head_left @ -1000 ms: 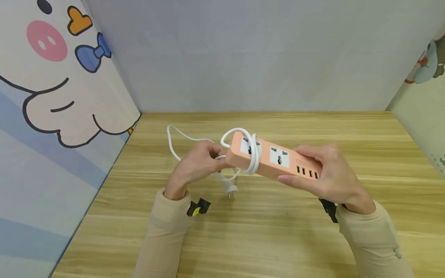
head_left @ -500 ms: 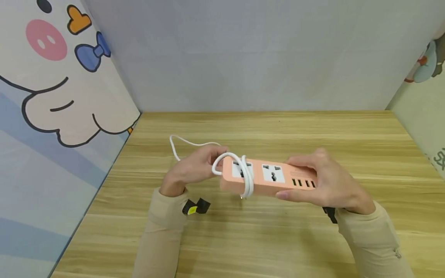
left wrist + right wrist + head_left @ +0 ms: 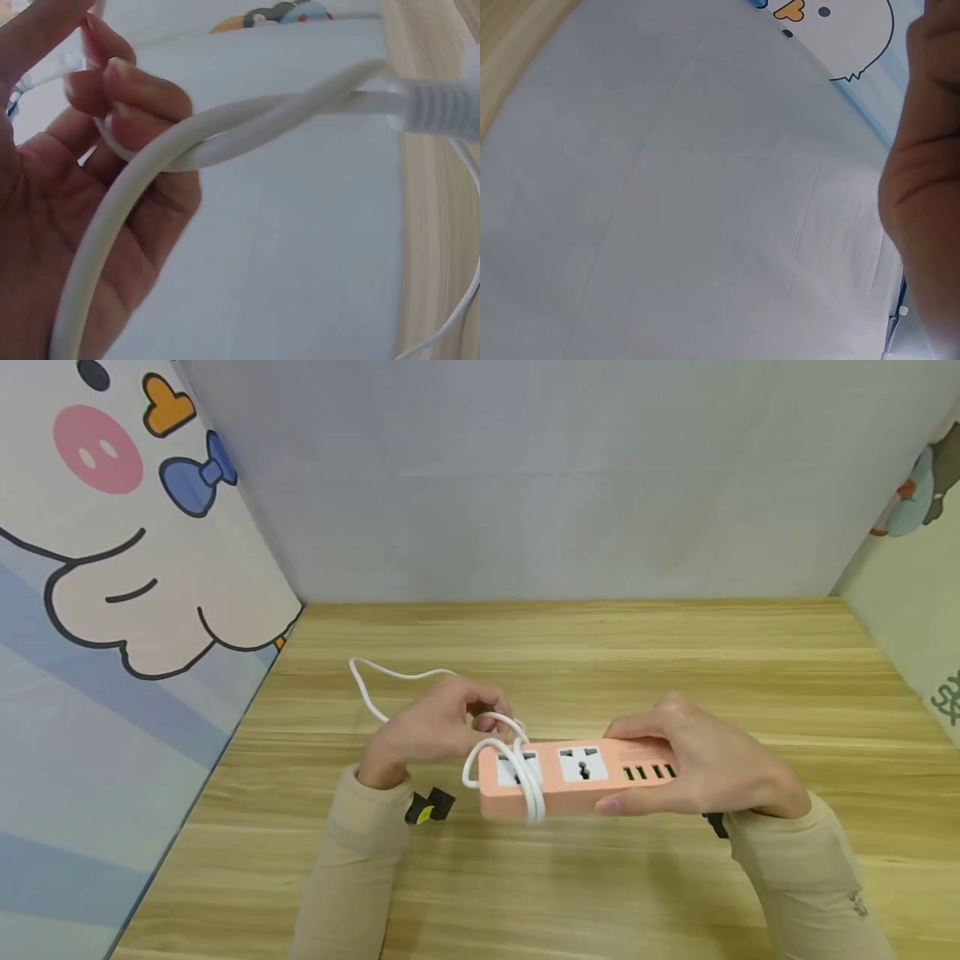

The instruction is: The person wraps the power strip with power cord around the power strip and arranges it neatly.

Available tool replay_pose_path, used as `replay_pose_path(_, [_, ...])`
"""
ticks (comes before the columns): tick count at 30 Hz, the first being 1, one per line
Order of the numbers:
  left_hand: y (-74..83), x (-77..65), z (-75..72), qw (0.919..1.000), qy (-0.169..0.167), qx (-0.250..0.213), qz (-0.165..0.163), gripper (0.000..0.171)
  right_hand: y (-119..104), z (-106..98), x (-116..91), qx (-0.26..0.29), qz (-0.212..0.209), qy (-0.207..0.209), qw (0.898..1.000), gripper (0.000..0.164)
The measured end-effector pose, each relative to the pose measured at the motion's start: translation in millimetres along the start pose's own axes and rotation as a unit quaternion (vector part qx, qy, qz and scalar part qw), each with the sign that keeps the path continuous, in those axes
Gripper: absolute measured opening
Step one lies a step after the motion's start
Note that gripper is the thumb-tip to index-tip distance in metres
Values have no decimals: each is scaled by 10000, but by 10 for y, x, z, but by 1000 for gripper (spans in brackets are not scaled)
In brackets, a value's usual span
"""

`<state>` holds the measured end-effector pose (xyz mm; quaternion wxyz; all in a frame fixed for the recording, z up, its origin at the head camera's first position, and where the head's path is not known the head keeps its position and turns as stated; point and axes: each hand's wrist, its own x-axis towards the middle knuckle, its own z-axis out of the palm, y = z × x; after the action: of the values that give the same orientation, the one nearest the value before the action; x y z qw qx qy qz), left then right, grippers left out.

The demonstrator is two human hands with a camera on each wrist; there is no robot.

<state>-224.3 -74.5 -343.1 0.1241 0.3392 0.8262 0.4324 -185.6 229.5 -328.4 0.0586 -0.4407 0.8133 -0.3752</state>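
Observation:
My right hand (image 3: 701,764) grips the USB end of a peach-coloured power strip (image 3: 551,772), thumb along the near side and fingers at the far side. The strip is held level above the table, its white sockets facing up. White cord (image 3: 534,797) loops around its left end. Beside that end, my left hand (image 3: 442,722) holds part of the cord with curled fingers. In the left wrist view, thick cord (image 3: 91,259) crosses in front of those fingers, and a ribbed white cord end (image 3: 435,106) shows at the right. The right wrist view shows only part of my right hand (image 3: 930,165).
A loose bend of cord (image 3: 408,677) extends left behind my left hand over the wood-grain table (image 3: 600,893). A grey-white panel (image 3: 562,485) stands along the back edge, and a cartoon-printed panel (image 3: 135,635) borders the left. Black wrist-camera parts (image 3: 431,807) sit near my left cuff.
The power strip has come lower and towards me, turning from slanted to nearly level. My left hand has shifted slightly right and down with the cord. The plug seen earlier is now hidden in the head view.

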Motion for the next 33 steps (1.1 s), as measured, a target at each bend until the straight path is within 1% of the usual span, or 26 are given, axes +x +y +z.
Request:
replay_pose_path(4, [48, 20, 37, 9985, 261, 483, 68, 11, 23, -18, -6, -83, -72, -178, 9998, 19])
replay_pose_path(10, [84, 19, 47, 9980, 242, 568, 107, 17, 35, -34, -10, -296, 9, -336, 9990, 29])
replay_pose_path(13, [76, 27, 56, 9969, 253, 731, 139, 19, 35, -28, -9, -355, -8, -407, 9985, 30])
replay_pose_path(19, [61, 43, 84, 9919, 428, 1191, 53, 27, 25, -26, -19, -711, 188, -444, 9963, 32])
replay_pose_path(24, [43, 43, 87, 9878, 674, 1403, -96, 36, 22, -26, -20, -825, 379, -480, 9947, 33])
replay_pose_path(26, [33, 38, 80, 9861, 752, 1479, -89, 39, 20, -29, -24, -831, 469, -488, 9942, 31])
replay_pose_path(28, [20, 35, 65, 9840, 801, 1590, -4, 40, 19, -37, -34, -864, 549, -462, 9937, 32])
replay_pose_path(30, [9, 27, 45, 9850, 750, 1547, 141, 37, 18, -52, -50, -887, 648, -417, 9931, 30])
replay_pose_path(33, [3, 9, 4, 9899, 536, 1266, 334, 29, 12, -79, -76, -936, 686, -374, 9925, 29])
